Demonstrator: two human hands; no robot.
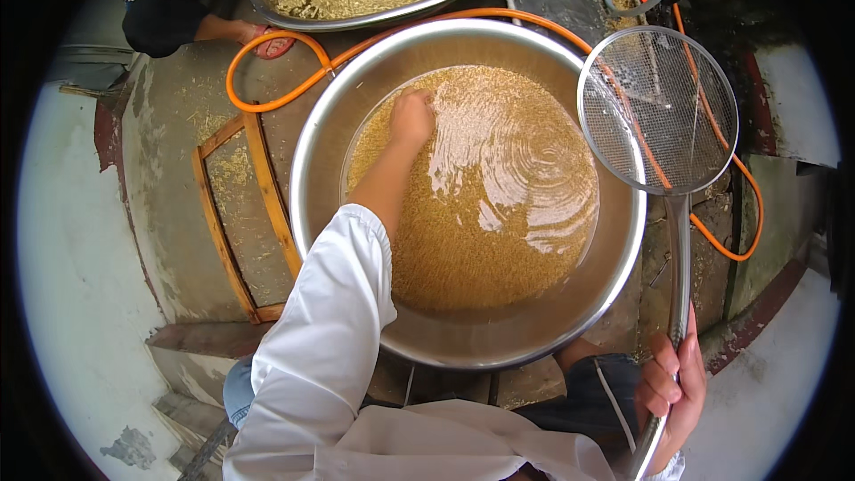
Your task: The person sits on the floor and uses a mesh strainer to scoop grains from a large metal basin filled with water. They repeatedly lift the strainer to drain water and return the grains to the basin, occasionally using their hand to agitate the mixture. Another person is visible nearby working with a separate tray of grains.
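A wide steel basin (303, 160) in front of me holds water with a layer of tan grain (454, 267) in it. My left hand (412, 118) is at the water's surface on the far left side of the basin, its fingers curled in. What it grips, if anything, is hidden. To the right, my right hand (670, 387) is closed around the long metal handle of a mesh skimmer (659, 111). The skimmer's round head is raised over the basin's right rim, and its mesh looks bare.
A second basin (378, 16) of pale husks or grain stands beyond. An orange hose (294, 107) loops behind the basin and down the right side. On the left lies a wooden frame (267, 191). Another person's sandalled foot (272, 43) is at the upper left.
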